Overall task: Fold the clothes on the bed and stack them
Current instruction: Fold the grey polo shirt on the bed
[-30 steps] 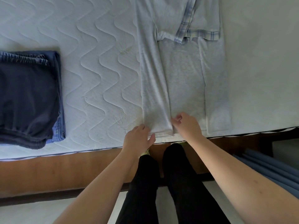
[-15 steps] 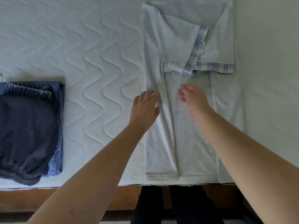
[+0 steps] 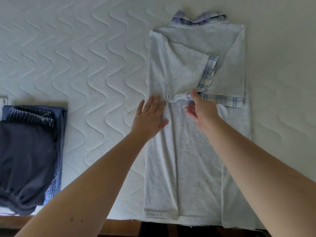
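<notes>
Soft, even daylight; faint shadows, slight wide-angle edge distortion

A brown wooden bed frame runs along the near edge, with dark trouser legs below it.

Two bare forearms reach up from the bottom of the frame toward its centre. The left hand lies flat, fingers spread, palm down; the right hand is open, fingers extended and slightly curled.
</notes>
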{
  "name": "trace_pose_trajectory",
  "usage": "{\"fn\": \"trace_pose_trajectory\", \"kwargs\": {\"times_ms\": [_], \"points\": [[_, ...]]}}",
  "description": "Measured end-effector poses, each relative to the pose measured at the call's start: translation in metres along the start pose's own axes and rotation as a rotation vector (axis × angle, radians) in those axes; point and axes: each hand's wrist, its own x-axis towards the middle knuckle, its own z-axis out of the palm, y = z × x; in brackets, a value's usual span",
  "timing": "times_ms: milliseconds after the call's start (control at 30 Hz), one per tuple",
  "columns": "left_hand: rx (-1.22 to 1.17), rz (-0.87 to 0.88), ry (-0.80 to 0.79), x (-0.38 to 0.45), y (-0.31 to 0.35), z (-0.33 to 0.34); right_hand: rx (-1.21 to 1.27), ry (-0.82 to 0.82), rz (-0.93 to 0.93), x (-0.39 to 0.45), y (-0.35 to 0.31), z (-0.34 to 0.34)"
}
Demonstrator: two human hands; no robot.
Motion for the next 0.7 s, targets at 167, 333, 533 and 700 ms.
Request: {"fn": "trace_pose_trajectory", "kwargs": {"times_ms": [167,333,533,700], "points": [[0.019,0.022,-0.035,0.002,-0.001,0.006,0.142,0.062,0.025,0.002,-0.001,0.011],[0.02,0.042,-0.034,0.005,-0.001,0.006,-0.02,0.081,-0.332,0.001,-0.006,0.0],[0.052,0.053,-0.074,0.012,0.002,0.01,-0.435,0.014,-0.521,0.017,-0.008,-0.029],[0.053,0.035,-0.156,0.017,0.006,0.014,-0.767,-0.111,-0.501,0.023,-0.002,-0.038]]}}
